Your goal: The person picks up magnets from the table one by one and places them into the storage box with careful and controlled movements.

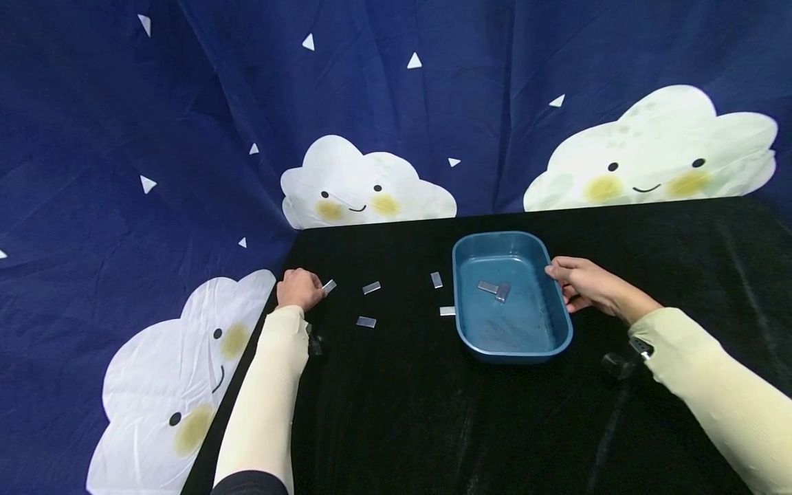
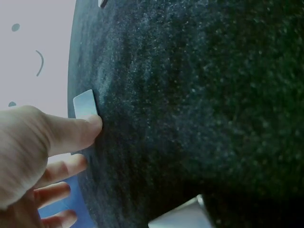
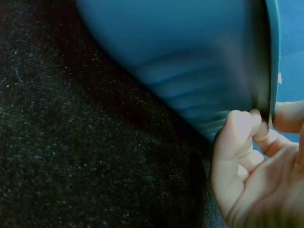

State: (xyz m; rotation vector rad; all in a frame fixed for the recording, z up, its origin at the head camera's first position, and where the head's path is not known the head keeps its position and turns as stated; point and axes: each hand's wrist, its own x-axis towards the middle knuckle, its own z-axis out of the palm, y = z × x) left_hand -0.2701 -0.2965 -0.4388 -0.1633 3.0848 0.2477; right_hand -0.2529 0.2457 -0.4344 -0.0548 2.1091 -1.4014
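My left hand (image 1: 300, 289) is at the table's left side, pinching a small silver metal block (image 2: 85, 103). In the left wrist view the thumb lies over the block's near end, while the other fingers are partly tucked behind. My right hand (image 1: 581, 283) grips the right rim of a blue rectangular basin (image 1: 510, 337), thumb at the rim and fingers curled under it outside. Two more silver blocks (image 1: 487, 287) lie inside the basin, one overlapping the other in the head view.
Between the left hand and the basin several silver blocks lie scattered, among them one block (image 1: 371, 287) and another block (image 1: 366, 322). One block (image 1: 447, 311) sits right at the basin's left wall. A blue cloud-print cloth (image 1: 383, 89) hangs behind the black table (image 1: 383, 412).
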